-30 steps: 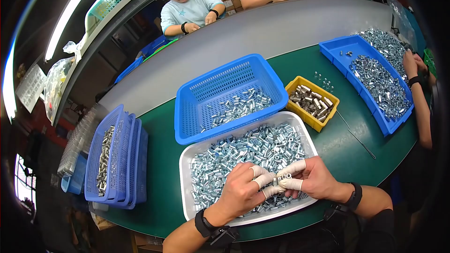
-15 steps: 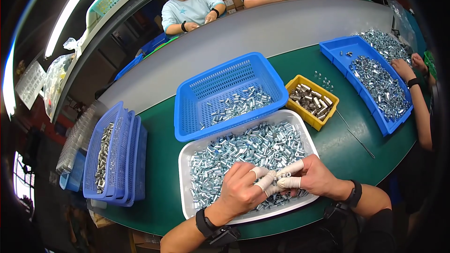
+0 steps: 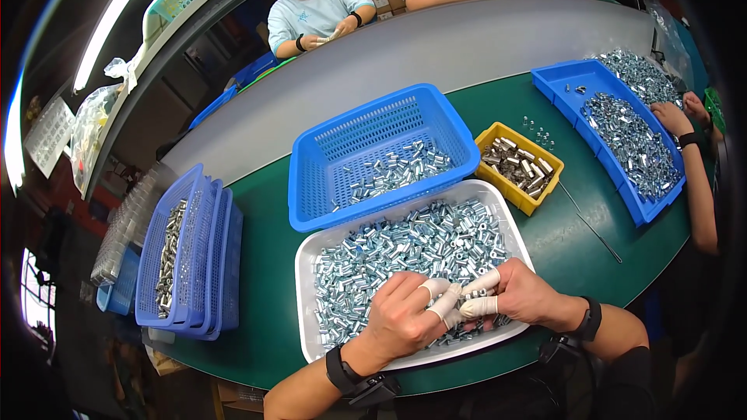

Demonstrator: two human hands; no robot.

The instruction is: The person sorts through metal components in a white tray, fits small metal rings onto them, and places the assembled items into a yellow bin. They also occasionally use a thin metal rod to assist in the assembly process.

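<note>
My left hand and my right hand meet over the near right part of a white tray. Pale finger cots cover the thumb and some fingers of each. A short row of small silvery metal sleeves shows between my right thumb and forefinger. The left fingertips are pinched together at the row's left end; what they grip is mostly hidden. Beneath both hands, loose metal sleeves fill the tray in a heap.
Behind the tray stands a blue basket with some sleeves. Right of it are a yellow bin of metal parts, a thin rod and a blue tray, where another person's hands work. Stacked blue baskets stand left. Two people sit beyond the partition.
My hands stay almost in place, with small shifts of the fingers around the sleeves. Across the partition, the person in light blue has brought both hands closer together.
</note>
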